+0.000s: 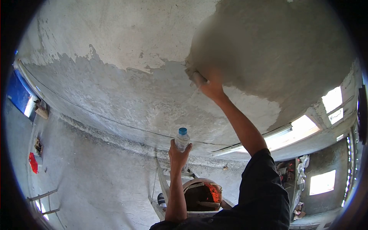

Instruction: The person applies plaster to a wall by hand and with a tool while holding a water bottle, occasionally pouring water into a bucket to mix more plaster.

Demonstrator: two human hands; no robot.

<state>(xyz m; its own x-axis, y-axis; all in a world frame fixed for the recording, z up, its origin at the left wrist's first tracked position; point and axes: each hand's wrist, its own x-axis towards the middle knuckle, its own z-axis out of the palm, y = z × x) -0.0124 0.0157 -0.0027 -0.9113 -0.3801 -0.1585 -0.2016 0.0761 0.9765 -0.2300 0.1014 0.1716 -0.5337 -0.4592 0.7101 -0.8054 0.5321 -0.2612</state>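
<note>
My left hand (pixel 178 155) is wrapped round a clear plastic bottle (pixel 183 141) with a blue cap, held upright in front of the wall. My right hand (pixel 211 85) is raised higher and grips a flat tool (pixel 194 76), perhaps a trowel, against the wall surface. Around and above that tool lies a darker, wet-looking patch of plaster (pixel 268 53). To its left the wall (pixel 115 34) is paler, with a ragged edge between light and grey areas. The tool's far end is blurred.
Below me a round container (pixel 199 182) with an orange patch sits by a wooden frame (pixel 163 180). A thin cable (pixel 115 121) runs along the wall. Window openings (pixel 303 128) are at the right, and a red object (pixel 33 163) lies far left.
</note>
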